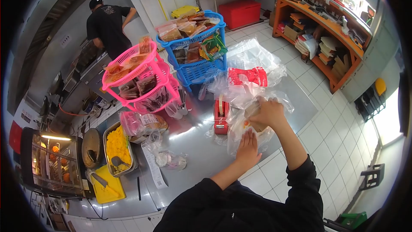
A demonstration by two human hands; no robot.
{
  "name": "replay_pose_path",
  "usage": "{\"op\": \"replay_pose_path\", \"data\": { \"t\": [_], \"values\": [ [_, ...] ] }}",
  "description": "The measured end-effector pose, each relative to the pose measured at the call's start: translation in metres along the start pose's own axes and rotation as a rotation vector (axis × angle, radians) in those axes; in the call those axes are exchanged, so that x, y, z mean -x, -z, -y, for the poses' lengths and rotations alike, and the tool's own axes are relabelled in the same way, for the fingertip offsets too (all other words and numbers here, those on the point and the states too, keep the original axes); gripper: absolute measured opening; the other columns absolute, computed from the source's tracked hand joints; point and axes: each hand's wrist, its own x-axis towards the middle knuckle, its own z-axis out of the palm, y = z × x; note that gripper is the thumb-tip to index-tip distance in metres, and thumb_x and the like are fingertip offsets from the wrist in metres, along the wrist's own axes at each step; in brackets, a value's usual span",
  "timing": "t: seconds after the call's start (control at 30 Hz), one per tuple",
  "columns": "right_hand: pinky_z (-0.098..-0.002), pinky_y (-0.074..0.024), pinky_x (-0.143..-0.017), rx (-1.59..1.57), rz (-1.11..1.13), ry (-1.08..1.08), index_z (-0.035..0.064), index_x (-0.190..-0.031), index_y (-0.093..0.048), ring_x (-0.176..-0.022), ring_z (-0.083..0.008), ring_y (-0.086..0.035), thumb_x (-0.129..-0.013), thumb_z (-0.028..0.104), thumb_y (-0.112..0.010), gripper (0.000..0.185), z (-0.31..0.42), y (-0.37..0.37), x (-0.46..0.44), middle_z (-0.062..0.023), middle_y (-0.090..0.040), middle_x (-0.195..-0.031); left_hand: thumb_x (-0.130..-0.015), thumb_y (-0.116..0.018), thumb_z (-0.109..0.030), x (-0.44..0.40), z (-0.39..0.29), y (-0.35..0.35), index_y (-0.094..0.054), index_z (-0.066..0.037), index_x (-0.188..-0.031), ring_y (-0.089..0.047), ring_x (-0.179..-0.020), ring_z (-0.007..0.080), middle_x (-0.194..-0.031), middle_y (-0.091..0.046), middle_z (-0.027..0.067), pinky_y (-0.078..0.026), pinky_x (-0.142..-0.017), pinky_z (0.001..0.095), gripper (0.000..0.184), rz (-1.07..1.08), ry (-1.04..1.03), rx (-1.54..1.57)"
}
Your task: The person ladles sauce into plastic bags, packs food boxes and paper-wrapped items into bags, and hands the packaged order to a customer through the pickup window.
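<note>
On the steel table's right side lies a clear plastic bag [234,141] with a brown paper package [253,112] in or under it. My right hand [271,112] is bent over the package, its fingers curled at the far edge. Flat against the near side of the plastic rests my left hand [247,148], fingers stretched out and holding nothing. Just left of the bag stands a red tape dispenser [221,122]. Beyond my hands is a red-and-white packet [247,77] among more clear plastic bags [253,53].
A pink basket rack [161,77] and a blue one [197,71] hold bagged sauces. To the left are a tray of yellow food [118,146], a yellow cutting board [107,184] and a paper receipt [155,169]. A person [109,25] stands at the stove.
</note>
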Motion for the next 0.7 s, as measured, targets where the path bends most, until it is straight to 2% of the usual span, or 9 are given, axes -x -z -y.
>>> {"op": "replay_pose_path", "data": {
  "t": [0.13,0.2,0.3,0.4,0.43,0.5,0.53,0.63,0.7],
  "values": [
    [-0.043,-0.0508,-0.083,0.085,0.07,-0.031,0.0072,-0.126,-0.05,-0.103,-0.0355,-0.058,-0.051,0.063,-0.073,0.097,0.008,-0.002,-0.005,-0.0201,-0.062,-0.102,-0.077,-0.066,-0.039,-0.007,-0.004,0.012,-0.031,0.009,-0.136,-0.03,-0.131,0.0412,-0.142,-0.028,0.0297,-0.021,-0.112,0.0473,0.084,0.07,0.149,0.058],
    [-0.0424,-0.0498,-0.086,0.1,0.164,-0.062,0.0077,-0.129,-0.047,-0.111,-0.0361,-0.055,-0.054,0.062,-0.073,0.096,0.012,0.0,-0.006,-0.0204,-0.06,-0.111,-0.076,-0.066,-0.038,0.005,-0.005,0.016,-0.031,0.009,-0.136,-0.027,-0.134,0.0392,-0.145,-0.025,0.0276,-0.021,-0.112,0.0473,0.084,0.096,0.085,0.06],
    [-0.0423,-0.0486,-0.089,0.105,0.231,-0.058,0.0073,-0.132,-0.044,-0.114,-0.0376,-0.054,-0.057,0.062,-0.072,0.097,0.009,0.007,-0.013,-0.0205,-0.059,-0.116,-0.077,-0.066,-0.039,0.017,0.004,0.01,-0.03,0.008,-0.137,-0.025,-0.136,0.0374,-0.147,-0.022,0.0259,-0.02,-0.112,0.0474,0.085,0.149,-0.005,0.05],
    [-0.0438,-0.0476,-0.091,0.109,0.147,-0.064,0.0067,-0.133,-0.044,-0.116,-0.0384,-0.052,-0.059,0.06,-0.071,0.096,0.008,0.02,-0.015,-0.0218,-0.058,-0.12,-0.075,-0.068,-0.037,0.011,0.005,0.006,-0.03,0.008,-0.138,-0.025,-0.136,0.0385,-0.147,-0.023,0.0273,-0.026,-0.11,0.0436,0.086,0.143,-0.017,0.06],
    [-0.0435,-0.0482,-0.089,0.099,0.067,-0.055,0.0097,-0.131,-0.047,-0.107,-0.0374,-0.057,-0.059,0.056,-0.07,0.088,0.001,0.014,-0.017,-0.0239,-0.062,-0.107,-0.075,-0.068,-0.037,0.008,0.002,0.003,-0.03,0.008,-0.138,-0.025,-0.136,0.0385,-0.147,-0.023,0.0273,-0.026,-0.11,0.0436,0.086,0.153,-0.011,0.071],
    [-0.044,-0.0485,-0.088,0.093,0.07,-0.054,0.0094,-0.131,-0.046,-0.106,-0.0383,-0.057,-0.058,0.056,-0.071,0.09,-0.003,0.01,-0.016,-0.0242,-0.061,-0.107,-0.078,-0.065,-0.039,-0.003,0.0,-0.002,-0.027,0.009,-0.138,-0.025,-0.136,0.0396,-0.147,-0.023,0.0279,-0.019,-0.112,0.0484,0.086,0.144,0.018,0.198],
    [-0.0446,-0.0488,-0.088,0.089,0.053,-0.048,0.0092,-0.132,-0.046,-0.104,-0.0392,-0.058,-0.058,0.056,-0.071,0.091,-0.004,0.012,-0.015,-0.0245,-0.061,-0.107,-0.078,-0.065,-0.039,-0.007,0.003,-0.002,-0.027,0.009,-0.138,-0.025,-0.136,0.0396,-0.147,-0.023,0.0279,-0.019,-0.112,0.0484,0.086,0.144,0.008,0.195],
    [-0.0437,-0.0467,-0.092,0.089,0.147,-0.053,0.008,-0.127,-0.049,-0.107,-0.0414,-0.055,-0.057,0.056,-0.072,0.088,0.005,0.021,-0.007,-0.0234,-0.059,-0.111,-0.081,-0.063,-0.032,-0.025,0.013,-0.001,-0.031,0.005,-0.138,-0.029,-0.134,0.0389,-0.144,-0.028,0.026,-0.026,-0.11,0.0457,0.075,0.132,0.024,0.31],
    [-0.0437,-0.0468,-0.092,0.087,0.128,-0.04,0.0077,-0.126,-0.05,-0.106,-0.0419,-0.055,-0.056,0.057,-0.073,0.088,0.008,0.005,-0.001,-0.0236,-0.058,-0.111,-0.082,-0.059,-0.021,-0.022,0.034,0.004,-0.049,0.0,-0.126,-0.04,-0.126,0.0375,-0.135,-0.041,0.0235,-0.036,-0.103,0.0412,0.05,0.064,0.004,0.779]
  ]
}}
